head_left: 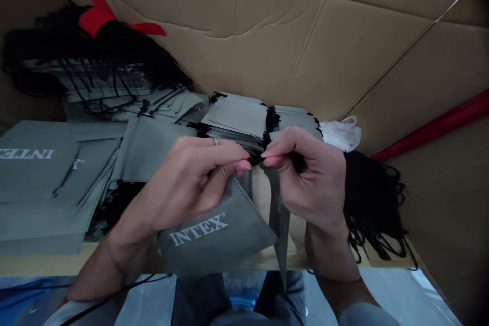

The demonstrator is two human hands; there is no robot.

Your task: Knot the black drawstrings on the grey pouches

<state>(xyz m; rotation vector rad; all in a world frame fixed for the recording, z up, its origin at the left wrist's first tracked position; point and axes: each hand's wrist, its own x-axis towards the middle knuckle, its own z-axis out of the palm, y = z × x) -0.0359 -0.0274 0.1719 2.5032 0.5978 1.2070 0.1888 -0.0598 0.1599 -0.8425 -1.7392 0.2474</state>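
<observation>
My left hand (198, 173), a ring on one finger, is closed in a pinch on one side of a short black cord (255, 159). Facing it, my right hand (309, 173) pinches the cord's other side between thumb and forefinger. Only a little of the cord shows between the fingertips; whether it is knotted I cannot tell. Below my hands hangs a grey fabric bag (225, 239) printed INTEX in white, its edge stitched. A narrow grey strip of fabric (281, 234) hangs under my right hand.
Flat grey bags (34, 183) lie on the left of the wooden table (46, 261). Stacked bags (237, 114) stand at the back. Black cords lie heaped at back left (126, 46) and right (372, 204). A white plastic bag (342, 133) sits against the cardboard wall (267, 25).
</observation>
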